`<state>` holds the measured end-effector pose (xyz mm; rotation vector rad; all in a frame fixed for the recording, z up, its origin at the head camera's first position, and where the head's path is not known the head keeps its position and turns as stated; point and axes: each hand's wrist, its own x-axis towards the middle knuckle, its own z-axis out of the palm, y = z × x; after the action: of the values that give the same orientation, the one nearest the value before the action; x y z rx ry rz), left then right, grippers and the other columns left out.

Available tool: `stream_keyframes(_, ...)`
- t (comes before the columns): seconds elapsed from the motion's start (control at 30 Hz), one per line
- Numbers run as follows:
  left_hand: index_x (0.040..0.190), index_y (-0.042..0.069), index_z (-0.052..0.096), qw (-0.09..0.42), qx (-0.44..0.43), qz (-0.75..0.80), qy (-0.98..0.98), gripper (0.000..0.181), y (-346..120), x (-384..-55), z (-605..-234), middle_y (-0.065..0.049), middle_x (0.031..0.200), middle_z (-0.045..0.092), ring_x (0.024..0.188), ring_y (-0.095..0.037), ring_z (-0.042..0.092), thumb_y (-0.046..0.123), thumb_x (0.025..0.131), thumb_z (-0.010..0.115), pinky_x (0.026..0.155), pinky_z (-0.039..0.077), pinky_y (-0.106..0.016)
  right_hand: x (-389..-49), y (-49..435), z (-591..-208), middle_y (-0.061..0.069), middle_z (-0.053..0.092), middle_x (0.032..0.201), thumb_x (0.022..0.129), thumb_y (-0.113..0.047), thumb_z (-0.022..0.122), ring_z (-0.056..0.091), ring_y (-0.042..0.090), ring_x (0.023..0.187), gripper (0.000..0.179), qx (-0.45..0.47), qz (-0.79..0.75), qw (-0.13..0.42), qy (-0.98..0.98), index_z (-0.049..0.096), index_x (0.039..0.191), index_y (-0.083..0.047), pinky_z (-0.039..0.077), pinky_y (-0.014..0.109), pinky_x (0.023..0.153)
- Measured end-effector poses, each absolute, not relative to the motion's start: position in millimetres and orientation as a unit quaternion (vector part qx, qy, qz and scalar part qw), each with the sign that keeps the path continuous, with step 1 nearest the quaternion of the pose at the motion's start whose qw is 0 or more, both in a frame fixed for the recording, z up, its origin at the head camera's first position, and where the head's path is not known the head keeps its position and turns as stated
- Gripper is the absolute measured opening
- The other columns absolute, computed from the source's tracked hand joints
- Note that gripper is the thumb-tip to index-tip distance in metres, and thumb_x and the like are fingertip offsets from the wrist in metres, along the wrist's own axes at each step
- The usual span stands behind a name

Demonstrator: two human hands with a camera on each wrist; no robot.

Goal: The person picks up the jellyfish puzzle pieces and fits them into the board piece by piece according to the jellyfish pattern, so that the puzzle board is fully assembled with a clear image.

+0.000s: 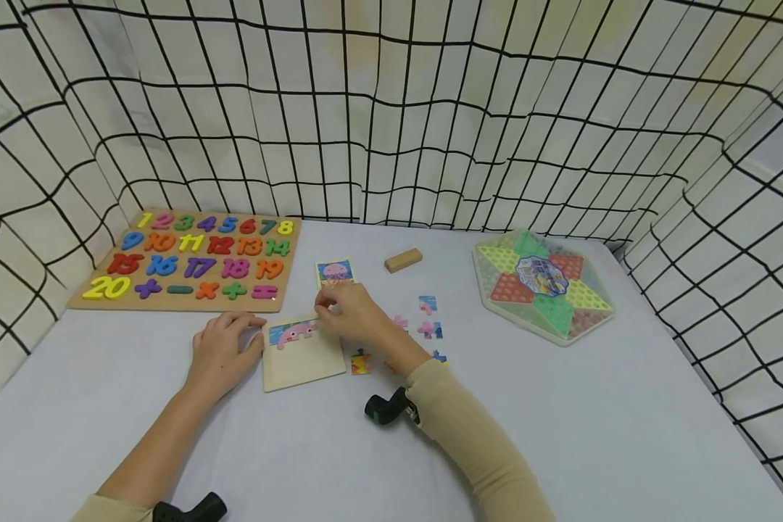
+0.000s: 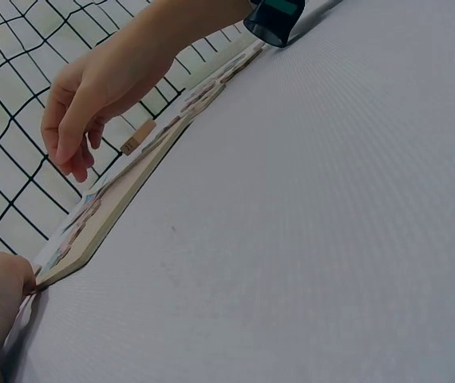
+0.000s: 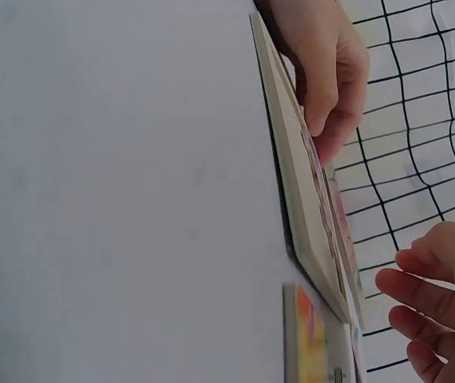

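A wooden puzzle board (image 1: 303, 366) lies on the white table, with joined pink and blue pieces (image 1: 293, 333) along its top. At its upper left corner, my left hand (image 1: 225, 355) grips the edge between thumb and fingers. Above the board's upper right corner hovers my right hand (image 1: 352, 312), its fingers loosely bent with no piece showing among them. The right wrist view has these relaxed fingers (image 3: 419, 295) beside the board. Behind that hand is a small picture card (image 1: 335, 271), partly covered. Loose jigsaw pieces (image 1: 427, 330) lie to the right, some hidden by my forearm.
A number board (image 1: 189, 264) with coloured digits stands at the back left. A small wooden block (image 1: 403, 260) lies in the middle rear. At right is a hexagonal checkers box (image 1: 541, 286). Black-lined netting (image 1: 391, 109) encloses the back and sides.
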<state>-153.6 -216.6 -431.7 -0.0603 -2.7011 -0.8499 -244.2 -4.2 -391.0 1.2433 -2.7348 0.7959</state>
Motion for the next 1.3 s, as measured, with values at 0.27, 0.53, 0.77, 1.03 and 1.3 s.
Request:
stream_keyframes(0.27, 0.103, 0.003, 0.062, 0.153, -0.021, -0.295, -0.943, 0.021, -216.6, -153.2, -430.7, -0.020, 0.114, 0.051, 0.111, -0.043, 0.039, 0.010, 0.083, 0.060, 0.085, 0.023, -0.059, -255.5, 20.9, -391.1, -0.003, 0.063, 0.093, 0.091, -0.018, 0.054, 0.051, 0.012, 0.091, 0.013, 0.376, 0.245, -0.008, -0.894, 0.064, 0.096, -0.011, 0.041, 0.024, 0.081)
stream_keyframes(0.53, 0.103, 0.003, 0.062, 0.153, -0.021, -0.293, -0.944, 0.022, -216.8, -153.1, -430.5, -0.020, 0.114, 0.051, 0.111, -0.043, 0.039, 0.011, 0.083, 0.061, 0.085, 0.023, -0.059, -265.3, 45.8, -393.7, 0.002, 0.061, 0.105, 0.091, -0.017, 0.053, 0.052, 0.016, 0.101, 0.020, 0.336, 0.249, -0.026, -0.908, 0.062, 0.106, -0.008, 0.041, 0.030, 0.087)
stream_keyframes(0.77, 0.104, 0.003, 0.062, 0.150, -0.020, -0.296, -0.943, 0.023, -217.1, -153.9, -430.6, -0.020, 0.115, 0.051, 0.112, -0.043, 0.038, 0.012, 0.083, 0.060, 0.086, 0.022, -0.059, -270.7, 68.6, -395.8, 0.004, 0.059, 0.105, 0.089, -0.014, 0.056, 0.051, 0.018, 0.101, 0.019, 0.312, 0.250, -0.003, -0.917, 0.061, 0.106, -0.008, 0.040, 0.031, 0.088)
stream_keyframes(1.03, 0.104, 0.003, 0.062, 0.149, -0.019, -0.297, -0.943, 0.023, -216.6, -153.9, -429.7, -0.020, 0.114, 0.051, 0.111, -0.043, 0.038, 0.011, 0.082, 0.061, 0.086, 0.023, -0.060, -278.1, 100.0, -400.6, 0.008, 0.058, 0.110, 0.087, -0.012, 0.057, 0.052, 0.022, 0.100, 0.016, 0.289, 0.276, 0.010, -0.917, 0.063, 0.101, -0.007, 0.041, 0.035, 0.087)
stream_keyframes(1.3, 0.103, 0.003, 0.062, 0.154, -0.022, -0.298, -0.942, 0.023, -216.5, -154.0, -430.6, -0.021, 0.114, 0.051, 0.111, -0.043, 0.038, 0.011, 0.082, 0.061, 0.086, 0.022, -0.060, -279.7, 127.6, -405.6, 0.011, 0.059, 0.105, 0.086, -0.013, 0.059, 0.052, 0.025, 0.098, 0.020, 0.278, 0.288, 0.015, -0.916, 0.062, 0.104, -0.005, 0.041, 0.039, 0.086)
